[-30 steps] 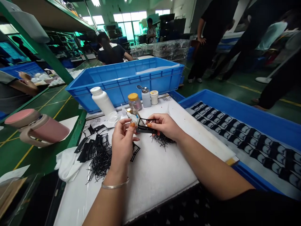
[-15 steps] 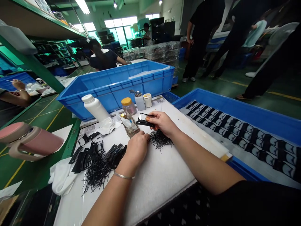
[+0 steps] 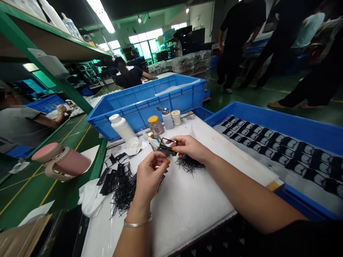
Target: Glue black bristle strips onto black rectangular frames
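My right hand [image 3: 191, 148] grips a small black plastic frame [image 3: 168, 148] between thumb and fingers, above the white work surface [image 3: 193, 200]. Just left of it is my left hand [image 3: 150, 171], its thumb and fingers curled into a pinch; whatever is between the tips is too small to make out. Under my right hand lies a pile of thin black strips [image 3: 189, 165]. Another heap of black strips [image 3: 122, 192] is left of my left wrist, beside several curved black plastic parts [image 3: 118, 175]. My left hand and forearm hide part of that heap.
A large blue crate [image 3: 150, 103] stands behind the board. Near it are a white bottle [image 3: 122, 127], a yellow-lidded jar [image 3: 155, 125], a pump bottle [image 3: 167, 119] and a white tub [image 3: 176, 117]. At right, a blue bin [image 3: 294, 125] holds rows of black pieces. A pink mug [image 3: 66, 162] stands left.
My left hand has turned, showing its thumb and curled fingers, and sits slightly apart from the frame. My right hand still holds the frame. The whole view has shifted slightly.
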`<state>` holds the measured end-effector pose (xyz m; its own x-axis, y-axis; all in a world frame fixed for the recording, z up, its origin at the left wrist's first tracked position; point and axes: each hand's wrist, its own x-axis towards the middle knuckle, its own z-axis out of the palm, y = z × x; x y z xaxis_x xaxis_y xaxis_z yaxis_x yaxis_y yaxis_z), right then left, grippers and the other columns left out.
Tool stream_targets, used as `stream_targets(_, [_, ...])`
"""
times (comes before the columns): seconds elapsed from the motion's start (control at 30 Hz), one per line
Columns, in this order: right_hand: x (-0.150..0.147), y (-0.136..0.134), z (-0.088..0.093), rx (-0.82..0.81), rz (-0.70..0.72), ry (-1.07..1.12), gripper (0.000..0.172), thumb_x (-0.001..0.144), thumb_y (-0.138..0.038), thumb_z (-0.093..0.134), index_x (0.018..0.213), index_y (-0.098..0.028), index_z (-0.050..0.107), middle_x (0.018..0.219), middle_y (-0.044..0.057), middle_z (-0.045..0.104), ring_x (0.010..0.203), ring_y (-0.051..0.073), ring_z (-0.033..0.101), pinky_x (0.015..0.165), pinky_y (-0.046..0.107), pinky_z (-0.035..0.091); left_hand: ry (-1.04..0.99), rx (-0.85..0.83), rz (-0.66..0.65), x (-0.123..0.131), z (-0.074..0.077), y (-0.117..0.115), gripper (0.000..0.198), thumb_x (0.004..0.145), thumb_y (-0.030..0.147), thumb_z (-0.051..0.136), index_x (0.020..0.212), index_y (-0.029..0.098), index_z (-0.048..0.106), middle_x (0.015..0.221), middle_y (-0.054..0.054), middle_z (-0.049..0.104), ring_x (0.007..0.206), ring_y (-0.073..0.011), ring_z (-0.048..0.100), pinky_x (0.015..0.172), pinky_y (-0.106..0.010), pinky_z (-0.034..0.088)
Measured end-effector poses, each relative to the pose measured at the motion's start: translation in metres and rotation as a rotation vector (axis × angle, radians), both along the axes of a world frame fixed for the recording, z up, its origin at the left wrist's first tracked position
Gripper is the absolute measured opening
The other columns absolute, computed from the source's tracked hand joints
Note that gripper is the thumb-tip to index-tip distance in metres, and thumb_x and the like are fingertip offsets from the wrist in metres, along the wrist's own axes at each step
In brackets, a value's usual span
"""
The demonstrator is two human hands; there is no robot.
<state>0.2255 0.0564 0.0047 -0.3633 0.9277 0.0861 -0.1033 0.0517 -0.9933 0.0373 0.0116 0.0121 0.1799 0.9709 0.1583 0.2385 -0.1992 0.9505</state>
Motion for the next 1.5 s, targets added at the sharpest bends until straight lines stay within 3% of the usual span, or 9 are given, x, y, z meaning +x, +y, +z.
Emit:
stream_targets(0.1, [-0.006,-0.005,-0.001,0.013,0.059,-0.008,0.044,0.074,-0.017,0.063,0.118,-0.014,0.064,0.089,0.005,0.066,0.074,0.013,0.060,0.055,0.020,0.046,-0.242,-0.028,0.011,-0.006,-0.001,-0.004,0.039,0.076,0.026,0.073,0.111,0.022,0.057,0.075,0.002,0.062,0.067,-0.0140,0.062,0.058,-0.024,0.054])
stream_targets(0.27, [-0.014,-0.011,-0.004,0.010,0.135,-0.055,0.048,0.072,-0.012,0.065,0.119,-0.015,0.064,0.092,0.005,0.068,0.076,0.013,0.061,0.057,0.020,0.046,-0.303,0.007,0.102,-0.011,-0.008,-0.004,0.020,0.076,0.028,0.074,0.089,0.015,0.069,0.079,-0.005,0.069,0.070,-0.0161,0.067,0.058,-0.022,0.054])
stream_targets(0.4, [-0.017,-0.016,-0.004,0.003,0.197,-0.024,0.047,0.071,-0.010,0.066,0.117,-0.014,0.065,0.096,0.006,0.069,0.085,0.015,0.064,0.065,0.021,0.048,-0.212,0.021,0.128,-0.010,-0.013,-0.005,0.014,0.077,0.027,0.073,0.084,0.015,0.073,0.081,-0.007,0.072,0.068,-0.0156,0.066,0.059,-0.023,0.053])
stream_targets(0.53, [-0.019,-0.017,-0.003,0.026,0.178,0.013,0.048,0.068,-0.010,0.070,0.116,-0.013,0.065,0.102,0.006,0.069,0.087,0.016,0.064,0.075,0.025,0.050,-0.075,0.196,0.122,-0.009,-0.015,-0.004,0.005,0.077,0.024,0.074,0.078,0.019,0.075,0.088,-0.006,0.072,0.080,-0.0179,0.065,0.065,-0.026,0.051])
stream_targets(0.8, [-0.018,-0.018,-0.002,0.034,0.109,-0.003,0.054,0.068,-0.007,0.070,0.121,-0.011,0.063,0.097,0.005,0.070,0.083,0.014,0.064,0.075,0.024,0.050,0.269,0.457,0.222,-0.015,-0.015,-0.002,0.004,0.081,0.024,0.071,0.081,0.025,0.075,0.087,-0.001,0.067,0.078,-0.0149,0.059,0.062,-0.025,0.043])
stream_targets(1.03, [-0.020,-0.018,-0.006,0.065,0.137,0.005,0.055,0.069,-0.009,0.068,0.123,-0.013,0.063,0.095,0.004,0.071,0.088,0.017,0.066,0.077,0.026,0.051,0.141,0.363,0.215,-0.012,-0.013,-0.005,0.002,0.079,0.026,0.073,0.079,0.024,0.074,0.087,-0.001,0.066,0.066,-0.0118,0.053,0.059,-0.025,0.041])
stream_targets(1.4, [-0.020,-0.018,-0.001,-0.047,0.132,0.046,0.058,0.064,-0.003,0.069,0.121,-0.011,0.063,0.088,0.002,0.073,0.080,0.014,0.066,0.073,0.023,0.050,0.148,0.383,0.228,-0.013,-0.015,-0.005,0.003,0.079,0.023,0.072,0.077,0.023,0.074,0.086,-0.002,0.066,0.073,-0.0144,0.057,0.062,-0.026,0.043])
stream_targets(1.5, [-0.018,-0.017,-0.003,-0.073,0.147,0.098,0.061,0.065,-0.005,0.071,0.125,-0.011,0.061,0.093,0.004,0.073,0.086,0.015,0.067,0.077,0.025,0.050,0.153,0.376,0.232,-0.013,-0.014,-0.005,0.003,0.079,0.024,0.072,0.077,0.023,0.074,0.086,-0.002,0.066,0.072,-0.0141,0.057,0.061,-0.026,0.043])
